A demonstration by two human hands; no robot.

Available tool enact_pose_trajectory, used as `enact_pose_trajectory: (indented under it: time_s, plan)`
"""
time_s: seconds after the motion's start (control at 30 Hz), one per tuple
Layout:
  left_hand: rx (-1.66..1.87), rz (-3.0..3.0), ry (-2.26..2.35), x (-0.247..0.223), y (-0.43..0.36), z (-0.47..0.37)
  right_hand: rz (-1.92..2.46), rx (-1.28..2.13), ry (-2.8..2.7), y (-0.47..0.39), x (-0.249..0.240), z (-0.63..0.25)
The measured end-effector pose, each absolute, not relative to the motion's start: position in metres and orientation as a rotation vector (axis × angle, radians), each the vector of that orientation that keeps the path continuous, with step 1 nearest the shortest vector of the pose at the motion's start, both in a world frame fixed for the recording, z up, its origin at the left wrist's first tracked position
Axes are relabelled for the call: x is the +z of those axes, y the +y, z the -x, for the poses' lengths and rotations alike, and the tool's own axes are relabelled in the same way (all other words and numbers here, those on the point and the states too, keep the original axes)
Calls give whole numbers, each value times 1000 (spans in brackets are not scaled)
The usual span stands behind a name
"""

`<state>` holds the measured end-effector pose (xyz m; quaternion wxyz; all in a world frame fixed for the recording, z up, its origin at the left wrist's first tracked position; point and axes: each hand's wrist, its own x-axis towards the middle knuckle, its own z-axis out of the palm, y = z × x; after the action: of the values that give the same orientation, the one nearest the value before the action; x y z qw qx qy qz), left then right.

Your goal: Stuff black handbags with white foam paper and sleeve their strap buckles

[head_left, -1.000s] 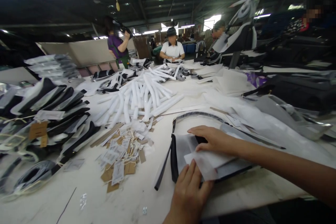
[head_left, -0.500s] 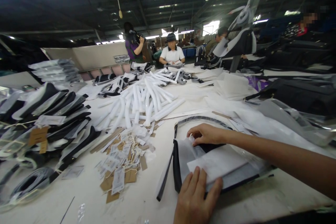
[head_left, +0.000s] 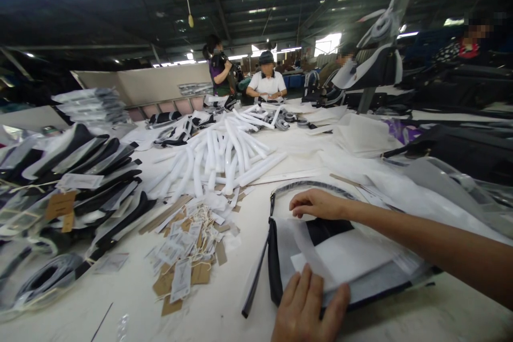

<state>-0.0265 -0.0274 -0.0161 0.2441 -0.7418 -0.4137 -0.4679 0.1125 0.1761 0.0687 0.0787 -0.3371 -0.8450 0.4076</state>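
A black handbag (head_left: 274,272) lies on the table in front of me, largely covered by translucent white wrapping. Its wrapped strap (head_left: 320,186) arcs over the far side. My left hand (head_left: 310,307) rests on the near edge of the bag, fingers spread and flat on the wrapping and a folded white sheet (head_left: 352,256). Above the bag's upper edge is my right hand (head_left: 320,204), fingers loosely bent, with nothing visible in them. A pale strip of wrapping (head_left: 306,240) lies across the bag below it.
Paper tags with strings (head_left: 188,251) lie left of the bag. Behind them is a heap of white foam tubes (head_left: 224,155). Wrapped black bags (head_left: 92,181) are piled at the left. A post (head_left: 371,91) rises at the back right. A co-worker (head_left: 266,83) sits across the table.
My right hand has let go of the white wrapping it was pinching, and that piece now lies across the bag. My left hand stays on the bag. The whole view has shifted slightly.
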Motion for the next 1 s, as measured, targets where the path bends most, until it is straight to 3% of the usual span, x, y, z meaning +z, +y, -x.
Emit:
enact_pose_trajectory:
  time_s: [0.43, 1.0]
  plan:
    - [-1419, 1942, -1220, -32, -27, 14, 1015, 1294, -2591, 147, 78, -109]
    - [-1512, 1750, -1254, -34, -23, 3, 1049, 999, -2612, 199, 63, -87]
